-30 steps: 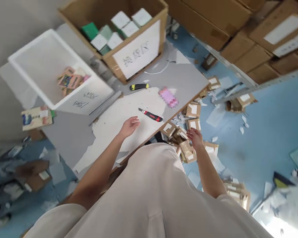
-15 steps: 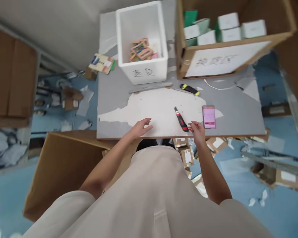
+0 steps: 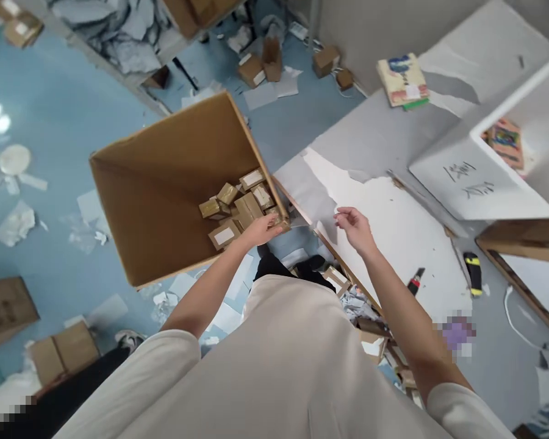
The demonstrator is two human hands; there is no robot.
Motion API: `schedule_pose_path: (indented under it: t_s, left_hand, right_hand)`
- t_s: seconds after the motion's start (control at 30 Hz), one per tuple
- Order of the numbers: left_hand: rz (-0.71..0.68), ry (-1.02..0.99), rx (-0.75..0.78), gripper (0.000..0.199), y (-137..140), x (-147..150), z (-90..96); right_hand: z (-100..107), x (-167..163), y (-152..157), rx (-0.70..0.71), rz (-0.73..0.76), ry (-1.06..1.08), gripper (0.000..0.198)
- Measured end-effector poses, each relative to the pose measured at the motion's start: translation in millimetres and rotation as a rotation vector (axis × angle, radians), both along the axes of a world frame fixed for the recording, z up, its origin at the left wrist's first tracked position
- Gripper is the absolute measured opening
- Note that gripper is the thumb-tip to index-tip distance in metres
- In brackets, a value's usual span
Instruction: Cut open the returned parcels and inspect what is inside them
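Observation:
My left hand (image 3: 259, 231) is stretched out over the near right rim of a large cardboard carton (image 3: 174, 134), fingers extended and holding nothing. Inside that carton lie several small taped brown boxes (image 3: 248, 209), some with white labels; my hand hides part of them. Above the table's front-left part hovers my right hand (image 3: 357, 231), its fingers loosely bent and apart, with nothing visible in them. A black and red utility knife (image 3: 414, 283) rests on the table (image 3: 370, 122), partly hidden by my right forearm.
On the table stand a white bin (image 3: 466, 164) with colourful packs, a yellow-black cutter (image 3: 473, 274) and a printed packet (image 3: 402, 79). Cartons (image 3: 64, 350) and scraps of paper litter the blue floor. Another person's shoe (image 3: 129, 341) shows at lower left.
My view has swung left, bringing the open carton to the middle. My left hand has gone from the table to over the carton; my right hand has moved away from the utility knife.

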State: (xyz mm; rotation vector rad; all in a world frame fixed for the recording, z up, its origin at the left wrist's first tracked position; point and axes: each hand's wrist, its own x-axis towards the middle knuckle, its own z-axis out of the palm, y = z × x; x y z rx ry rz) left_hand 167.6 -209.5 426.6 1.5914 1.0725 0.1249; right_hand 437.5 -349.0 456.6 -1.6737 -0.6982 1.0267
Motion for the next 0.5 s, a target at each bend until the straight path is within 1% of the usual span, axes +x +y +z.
schedule_pose_path:
  t_s: [0.07, 0.17, 0.23, 0.3, 0.4, 0.5]
  left_hand:
    - [0.054, 0.025, -0.015, 0.064, 17, -41, -8.7]
    - [0.091, 0.102, 0.023, 0.062, 42, -103, -24.4]
    - [0.055, 0.196, 0.046, 0.063, 55, -141, -38.6]
    - [-0.015, 0.287, 0.041, 0.064, 67, -174, -56.7]
    - [-0.112, 0.391, -0.019, 0.064, 79, -214, -90.6]
    - [-0.129, 0.531, -0.176, 0.064, 86, -246, -125.3]
  right_hand:
    - [-5, -43, 39, -0.049, 0.229, -0.065, 0.031]
    - [-15, -102, 90, -0.154, 0.563, -0.265, 0.030]
    - [-23, -133, 122, -0.237, 0.756, -0.440, 0.034]
    - [-34, -158, 154, -0.324, 0.908, -0.613, 0.038]
    - [-60, -187, 196, -0.460, 1.076, -0.800, 0.042]
    - [-98, -205, 229, -0.649, 1.245, -0.847, 0.044]
